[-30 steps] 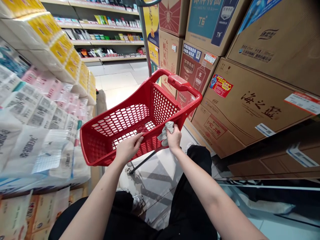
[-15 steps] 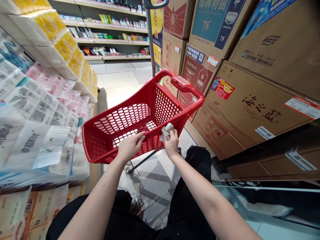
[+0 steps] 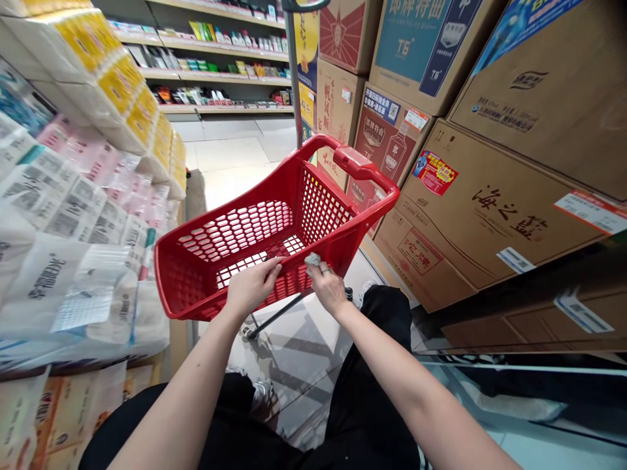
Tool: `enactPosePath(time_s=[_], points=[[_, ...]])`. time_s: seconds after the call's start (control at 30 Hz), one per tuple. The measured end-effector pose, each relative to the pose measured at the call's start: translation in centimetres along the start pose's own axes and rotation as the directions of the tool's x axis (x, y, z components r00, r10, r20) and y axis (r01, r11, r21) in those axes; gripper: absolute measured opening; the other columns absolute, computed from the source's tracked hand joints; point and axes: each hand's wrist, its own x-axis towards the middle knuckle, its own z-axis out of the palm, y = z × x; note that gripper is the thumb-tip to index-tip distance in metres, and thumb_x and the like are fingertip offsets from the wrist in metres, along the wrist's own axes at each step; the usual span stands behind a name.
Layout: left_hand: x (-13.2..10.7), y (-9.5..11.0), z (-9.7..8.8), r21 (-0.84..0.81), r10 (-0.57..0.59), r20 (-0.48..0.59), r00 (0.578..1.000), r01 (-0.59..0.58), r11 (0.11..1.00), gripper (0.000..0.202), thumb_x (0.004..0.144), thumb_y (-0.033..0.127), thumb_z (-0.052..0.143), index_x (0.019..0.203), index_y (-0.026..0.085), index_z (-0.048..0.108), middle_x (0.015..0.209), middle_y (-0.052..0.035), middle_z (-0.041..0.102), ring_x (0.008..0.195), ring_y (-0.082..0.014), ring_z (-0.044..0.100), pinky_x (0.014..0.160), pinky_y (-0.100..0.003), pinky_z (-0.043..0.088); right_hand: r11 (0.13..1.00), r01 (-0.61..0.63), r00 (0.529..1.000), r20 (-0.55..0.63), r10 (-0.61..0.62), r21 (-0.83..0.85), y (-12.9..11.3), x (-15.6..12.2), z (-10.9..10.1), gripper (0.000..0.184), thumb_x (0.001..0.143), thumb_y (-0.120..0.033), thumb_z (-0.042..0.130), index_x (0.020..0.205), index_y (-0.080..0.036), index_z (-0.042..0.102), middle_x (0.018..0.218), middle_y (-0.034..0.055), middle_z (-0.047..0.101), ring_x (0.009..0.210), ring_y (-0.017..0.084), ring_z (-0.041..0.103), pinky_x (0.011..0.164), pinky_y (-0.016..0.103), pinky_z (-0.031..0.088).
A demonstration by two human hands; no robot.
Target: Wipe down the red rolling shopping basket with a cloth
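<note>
A red plastic shopping basket (image 3: 230, 225) on a thin wheeled frame stands tilted in the aisle in front of me, with nothing inside it. My left hand (image 3: 252, 287) grips the basket's near rim, fingers curled over the edge. My right hand (image 3: 327, 287) is closed on a crumpled grey cloth (image 3: 312, 260) and presses it against the near rim just right of my left hand. Most of the cloth is hidden under my fingers. The basket's red handle (image 3: 360, 164) points away to the right.
Stacked cardboard cartons (image 3: 494, 209) wall off the right side. Wrapped packs of tissue paper (image 3: 59, 215) are piled on the left. A tiled aisle (image 3: 230, 156) runs ahead to product shelves (image 3: 210, 65). A grey pole (image 3: 292, 72) rises behind the basket. My black-trousered knees (image 3: 382, 365) are below.
My right hand has slid with the cloth leftward and down along the basket's near rim, closer to my left hand. Less of the cloth shows now. My left hand has kept its grip.
</note>
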Motion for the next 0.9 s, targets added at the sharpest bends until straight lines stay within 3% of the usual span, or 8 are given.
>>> enactPosePath(time_s=[0.17,0.3,0.5,0.67,0.9], points=[[0.2,-0.1,0.1,-0.001,-0.010,0.015,1.000,0.010,1.000,0.047,0.091,0.052,0.025,0.124,0.035,0.054,0.115,0.0026,0.067,0.093,-0.0201,0.064,0.061,-0.025,0.038,0.942,-0.285,0.956,-0.019,0.293,0.174,4.5,-0.4,1.0,0.043,0.086,-0.018,0.045,0.128,-0.026,0.049,0.124,0.0042,0.055,0.104,0.014,0.058,0.087,0.025,0.048],[0.2,0.0,0.0,0.004,-0.009,0.011,1.000,0.008,1.000,0.047,0.091,0.052,0.025,0.124,0.035,0.055,0.116,0.0031,0.066,0.095,-0.0198,0.063,0.061,-0.025,0.038,0.896,-0.319,0.945,0.027,0.327,0.308,6.3,-0.9,1.9,0.042,0.083,-0.015,0.043,0.124,-0.025,0.050,0.123,0.0036,0.056,0.103,0.014,0.059,0.088,0.024,0.046],[0.0,-0.1,0.0,0.003,-0.003,0.007,1.000,0.002,1.000,0.047,0.091,0.051,0.026,0.123,0.034,0.056,0.114,0.0029,0.067,0.095,-0.0197,0.064,0.061,-0.026,0.039,0.824,-0.444,0.887,0.045,0.459,0.352,6.1,-2.2,2.4,0.050,0.084,-0.022,0.045,0.133,-0.020,0.037,0.106,0.0037,0.065,0.089,0.017,0.063,0.081,0.027,0.048],[-0.1,-0.1,0.1,0.010,0.002,-0.003,1.000,-0.002,1.000,0.046,0.091,0.051,0.027,0.123,0.035,0.056,0.113,0.0032,0.068,0.094,-0.0201,0.064,0.060,-0.025,0.039,0.872,-0.435,0.897,0.025,0.441,0.222,5.8,-2.8,2.4,0.045,0.088,-0.030,0.044,0.133,-0.029,0.043,0.125,0.0048,0.054,0.099,0.017,0.060,0.080,0.025,0.046],[0.0,0.0,0.3,0.009,-0.015,-0.004,1.000,0.015,1.000,0.047,0.091,0.051,0.026,0.124,0.034,0.055,0.117,0.0021,0.066,0.094,-0.0204,0.064,0.062,-0.026,0.040,0.848,-0.516,0.855,0.122,0.504,0.120,4.7,-0.7,1.7,0.041,0.089,-0.037,0.046,0.127,-0.023,0.050,0.111,0.0085,0.063,0.090,0.018,0.063,0.077,0.027,0.046]])
